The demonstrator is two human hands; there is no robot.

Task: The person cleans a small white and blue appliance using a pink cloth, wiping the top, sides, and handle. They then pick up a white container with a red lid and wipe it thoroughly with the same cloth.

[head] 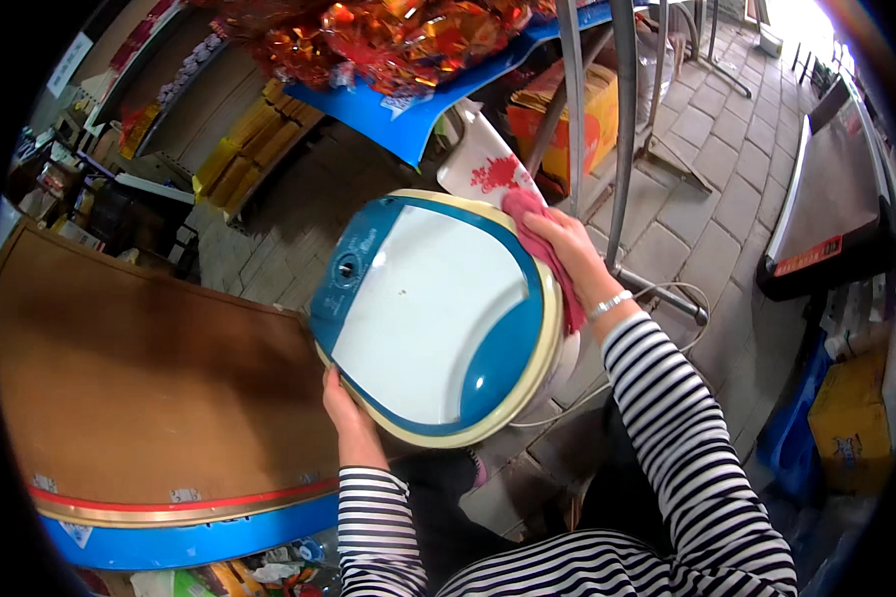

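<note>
Before me is a small appliance, seemingly a mini washing machine (425, 313), tipped so that its top faces me. A white lid panel, a teal surround with a dial knob (347, 270) and a cream rim make up this top. Its pale body (485, 160) bears a red flower print. My left hand (351, 418) grips the rim at the lower left; its fingers are partly hidden underneath. At the upper right, my right hand (567, 242) holds a crumpled pink cloth (549, 254) against the rim and side. A pale power cord (567, 413) trails below the appliance.
A brown board-topped table (157, 373) stands close on the left. Above, red-and-gold foil decorations (396, 45) rest on a blue sheet (388, 119). Metal legs (623, 134) rise beside a yellow-and-red carton (597, 119). Stocked shelves (254, 142) line the upper left; a yellow box (851, 425) sits right.
</note>
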